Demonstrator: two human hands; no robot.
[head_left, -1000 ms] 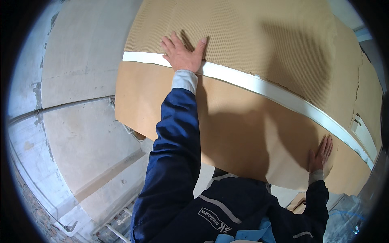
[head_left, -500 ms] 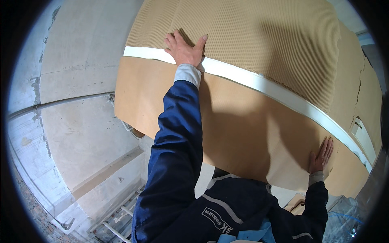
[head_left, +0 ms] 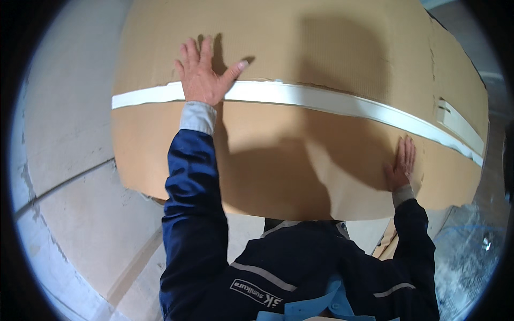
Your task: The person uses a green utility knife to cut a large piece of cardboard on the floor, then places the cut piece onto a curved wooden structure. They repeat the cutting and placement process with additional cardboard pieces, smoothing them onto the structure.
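Note:
A long white strip [head_left: 300, 95] runs across a broad brown board, between ribbed cardboard [head_left: 251, 45] on the far side and a smooth brown sheet [head_left: 262, 128] on the near side. My left hand [head_left: 203, 80] lies with fingers and thumb spread, its palm edge over the strip and its fingers on the ribbed cardboard. Flat on the smooth sheet, just nearer than the strip, rests my right hand [head_left: 400, 166] with fingers stretched out. Neither hand grips anything. A shorter white piece [head_left: 459, 125] lies beyond the strip at the right.
Bare grey concrete [head_left: 64, 123] spreads on the left, crossed by a dark groove [head_left: 75, 182]. Low at the right is a patch of crumpled clear plastic sheeting [head_left: 466, 251]. Folded brown cardboard [head_left: 386, 243] shows beneath my right arm. Shadows fall across the board.
The view has turned, so the strip looks more level. My left hand sits further left along the strip with its fingers more spread. My right hand still lies on the sheet.

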